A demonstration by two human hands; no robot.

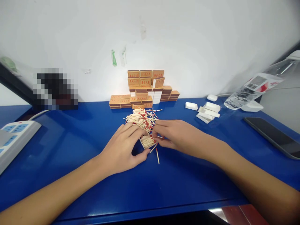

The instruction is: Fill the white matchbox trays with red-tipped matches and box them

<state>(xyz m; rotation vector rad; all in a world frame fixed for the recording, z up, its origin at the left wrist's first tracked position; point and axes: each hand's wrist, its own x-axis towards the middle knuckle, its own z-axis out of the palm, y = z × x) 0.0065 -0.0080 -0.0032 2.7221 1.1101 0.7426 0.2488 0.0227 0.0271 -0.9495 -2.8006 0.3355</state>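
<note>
On the blue table (70,150), my left hand (124,147) curls round a small white matchbox tray (148,141) filled with matches, thumb under it and fingers over its far side. My right hand (173,134) meets it from the right, its fingertips pinched on matches at the tray's edge. Just behind both hands lies a loose pile of red-tipped matches (142,118). One stray match (157,155) lies on the table in front of the tray.
A stack of orange matchboxes (145,89) stands against the white wall. Empty white trays (208,111) lie at the right, with a plastic water bottle (253,89) and a dark phone (274,136) beyond. A power strip (14,137) sits at the left edge.
</note>
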